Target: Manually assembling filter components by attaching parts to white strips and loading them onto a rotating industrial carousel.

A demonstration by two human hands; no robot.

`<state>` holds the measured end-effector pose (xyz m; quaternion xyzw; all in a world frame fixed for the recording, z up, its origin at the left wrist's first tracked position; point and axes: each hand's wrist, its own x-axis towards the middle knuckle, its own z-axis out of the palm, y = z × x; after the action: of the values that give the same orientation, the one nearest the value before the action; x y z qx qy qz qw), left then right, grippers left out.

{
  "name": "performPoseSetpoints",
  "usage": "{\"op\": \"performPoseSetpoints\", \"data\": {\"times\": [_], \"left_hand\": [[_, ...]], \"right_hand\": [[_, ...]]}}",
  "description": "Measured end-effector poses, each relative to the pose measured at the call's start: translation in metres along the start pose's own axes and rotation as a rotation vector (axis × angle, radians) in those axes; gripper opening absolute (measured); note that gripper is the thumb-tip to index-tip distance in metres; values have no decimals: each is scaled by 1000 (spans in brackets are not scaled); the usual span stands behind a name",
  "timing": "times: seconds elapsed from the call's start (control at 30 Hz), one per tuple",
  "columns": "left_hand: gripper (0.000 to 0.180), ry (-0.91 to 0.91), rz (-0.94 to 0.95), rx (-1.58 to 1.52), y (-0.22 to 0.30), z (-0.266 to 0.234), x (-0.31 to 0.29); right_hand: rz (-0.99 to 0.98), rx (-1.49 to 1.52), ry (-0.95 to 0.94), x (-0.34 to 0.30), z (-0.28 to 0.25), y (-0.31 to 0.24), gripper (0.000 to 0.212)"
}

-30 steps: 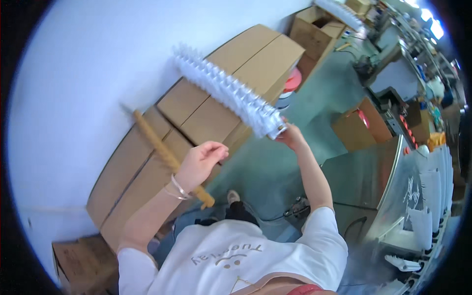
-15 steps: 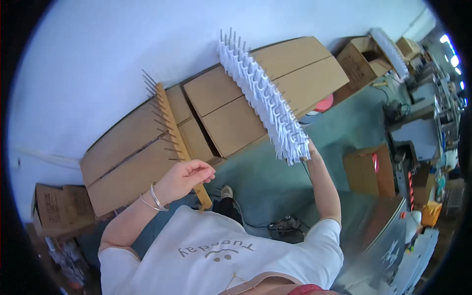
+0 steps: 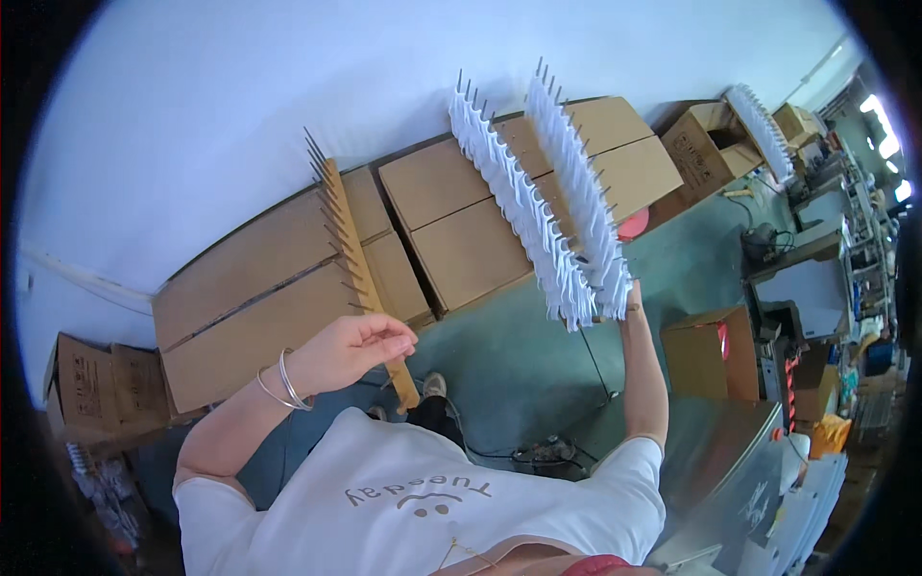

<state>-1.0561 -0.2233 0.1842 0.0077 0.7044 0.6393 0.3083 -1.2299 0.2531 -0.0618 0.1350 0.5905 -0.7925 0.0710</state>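
Note:
My right hand point(image 3: 633, 291), partly hidden, grips the near end of a wooden peg rack point(image 3: 560, 206) held out over the far boxes. Its pegs bear two long rows of soft white pieces point(image 3: 523, 216), whose exact kind I cannot tell. Thin metal pegs poke out bare at the far end. My left hand point(image 3: 357, 351), wearing two bangles on the wrist, is closed with fingers curled toward the thumb, and nothing shows in it. It is over the near part of a second peg rack point(image 3: 351, 235), bare of white pieces; I cannot tell whether they touch.
Large closed cardboard boxes point(image 3: 461, 252) stand along the white wall. An open carton point(image 3: 711, 350) sits on the green floor at right, near a metal-sided table point(image 3: 711, 422). Another loaded rack point(image 3: 761, 130) lies farther back. A carton point(image 3: 106, 389) is at far left.
The loaded rack has turned in my right hand, so both rows of white pieces and the wood between them show. My left hand remains over the bare rack, still closed.

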Motion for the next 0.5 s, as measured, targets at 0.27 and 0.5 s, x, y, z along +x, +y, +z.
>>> {"op": "performPoseSetpoints", "data": {"times": [0.27,0.5], "left_hand": [[37,-154,139,-101,70,-3,8],[54,-418,157,-147,118,12,-10]], "right_hand": [[-183,-10,108,-118,-12,-67,23],[-206,519,360,-309,76,-12,28]]}}
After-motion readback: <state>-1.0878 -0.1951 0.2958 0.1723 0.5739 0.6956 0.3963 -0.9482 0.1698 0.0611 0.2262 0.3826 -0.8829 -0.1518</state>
